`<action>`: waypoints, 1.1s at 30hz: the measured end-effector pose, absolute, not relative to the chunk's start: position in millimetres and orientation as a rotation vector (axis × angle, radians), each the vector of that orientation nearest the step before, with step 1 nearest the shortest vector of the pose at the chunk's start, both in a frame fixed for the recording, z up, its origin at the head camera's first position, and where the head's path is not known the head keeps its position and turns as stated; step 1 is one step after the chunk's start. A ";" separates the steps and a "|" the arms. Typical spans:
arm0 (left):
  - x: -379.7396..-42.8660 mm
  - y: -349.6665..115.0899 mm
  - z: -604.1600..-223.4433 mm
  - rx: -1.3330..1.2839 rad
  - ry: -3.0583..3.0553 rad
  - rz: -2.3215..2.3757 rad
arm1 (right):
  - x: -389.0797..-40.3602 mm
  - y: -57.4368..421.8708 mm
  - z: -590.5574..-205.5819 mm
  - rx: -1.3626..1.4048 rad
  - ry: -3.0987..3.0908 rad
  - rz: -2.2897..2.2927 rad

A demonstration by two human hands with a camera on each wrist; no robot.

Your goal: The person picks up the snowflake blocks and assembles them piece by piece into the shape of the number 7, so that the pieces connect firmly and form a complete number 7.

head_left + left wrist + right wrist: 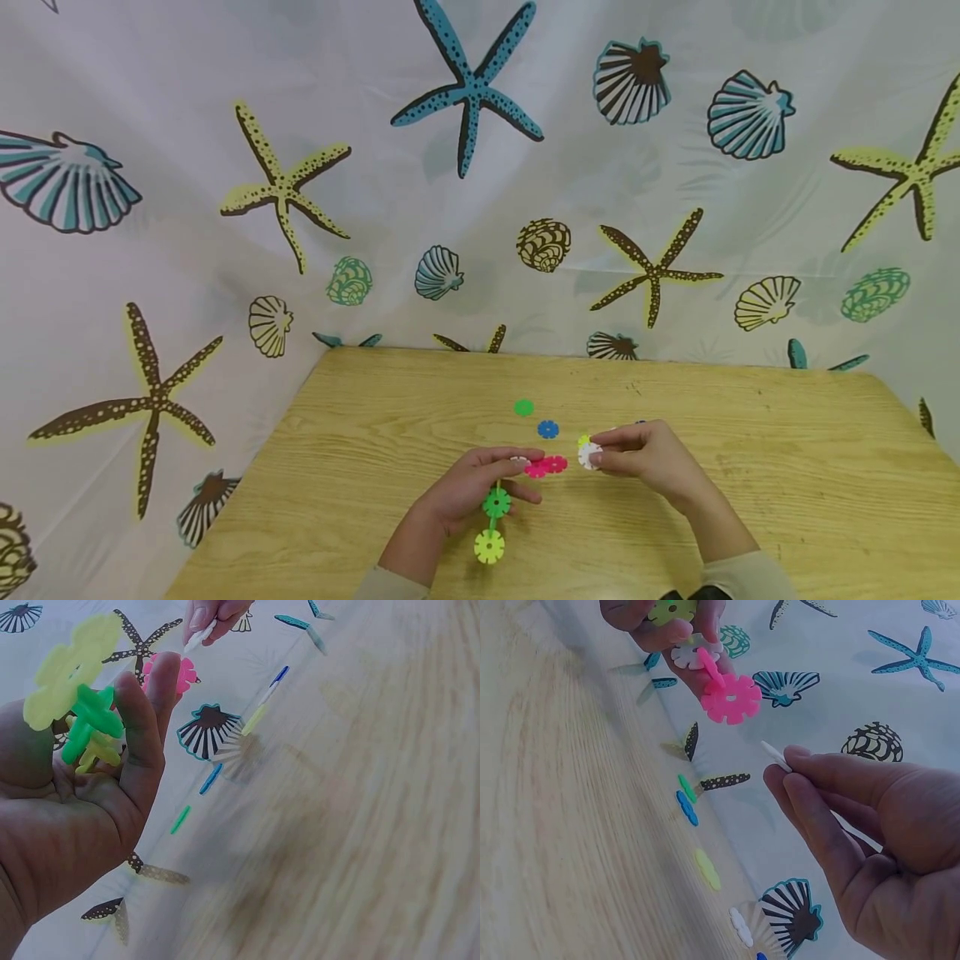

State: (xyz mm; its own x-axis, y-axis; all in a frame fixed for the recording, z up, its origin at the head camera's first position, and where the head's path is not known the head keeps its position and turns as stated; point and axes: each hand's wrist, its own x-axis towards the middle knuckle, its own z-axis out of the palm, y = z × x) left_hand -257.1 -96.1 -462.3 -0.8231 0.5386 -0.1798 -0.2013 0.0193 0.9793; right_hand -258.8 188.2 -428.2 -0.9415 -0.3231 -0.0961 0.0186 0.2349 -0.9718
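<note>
My left hand grips a chain of slotted snowflake discs between thumb and fingers. A yellow disc and a green disc hang on its near side. From its far side stick out a white disc, partly covered by the fingers, and pink discs pointing toward the right hand. My right hand pinches a single white disc by its edge, thumb against fingertips. A small gap separates this white disc from the pink end of the chain. Both hands are held above the table.
On the wooden table lie a loose green disc, a blue disc, a yellow disc, a white disc and a dark blue disc. A curtain printed with starfish and shells stands behind the table.
</note>
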 end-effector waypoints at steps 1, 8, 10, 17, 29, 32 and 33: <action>-257.1 -96.3 -462.4 0.347 1.785 1.857 | -258.5 187.6 -428.3 -0.295 2.233 -1.762; -257.2 -96.8 -463.4 0.346 1.787 1.852 | -256.6 183.3 -428.5 -0.312 2.196 -1.773; -257.2 -96.8 -463.6 0.346 1.787 1.851 | -256.4 182.7 -428.1 -0.318 2.197 -1.775; -256.9 -96.9 -462.6 0.353 1.790 1.850 | -255.5 178.9 -428.4 -0.321 2.206 -1.768; -257.0 -98.0 -461.0 0.378 1.789 1.839 | -255.7 174.9 -430.1 -0.356 2.179 -1.778; -257.9 -98.2 -461.2 0.381 1.778 1.839 | -255.7 173.9 -431.0 -0.350 2.166 -1.788; -258.3 -98.0 -461.4 0.381 1.781 1.840 | -255.6 173.4 -431.2 -0.342 2.158 -1.797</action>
